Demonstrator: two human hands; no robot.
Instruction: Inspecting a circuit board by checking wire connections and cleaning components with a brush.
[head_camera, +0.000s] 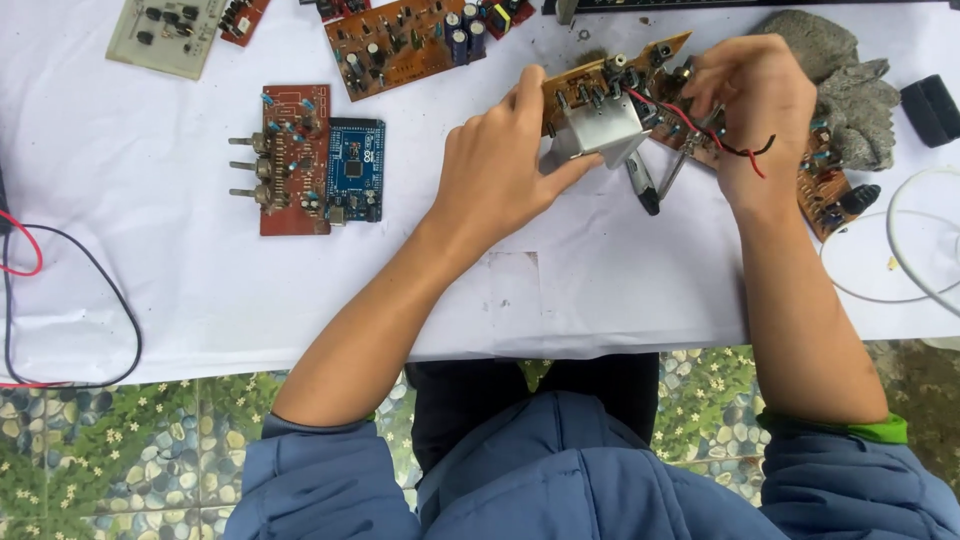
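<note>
bare white cloth (560, 300) near the person, circuit boards (400, 45) (several) crowding far edge

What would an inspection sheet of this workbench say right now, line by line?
Surface: table under a white cover, a few faint marks.
Job's things: orange circuit board with a metal block, lifted at one end.
Clutter: red board beside a blue board; more boards along the far edge; grey rag; black block.
Grippers: left hand grips the circuit board by the metal block; right hand has fingers on the board's parts.
Cables: red and black wires at the left edge; red and black leads on the circuit board; white cord on the right.
Surroundings: pebble-patterned floor.
</note>
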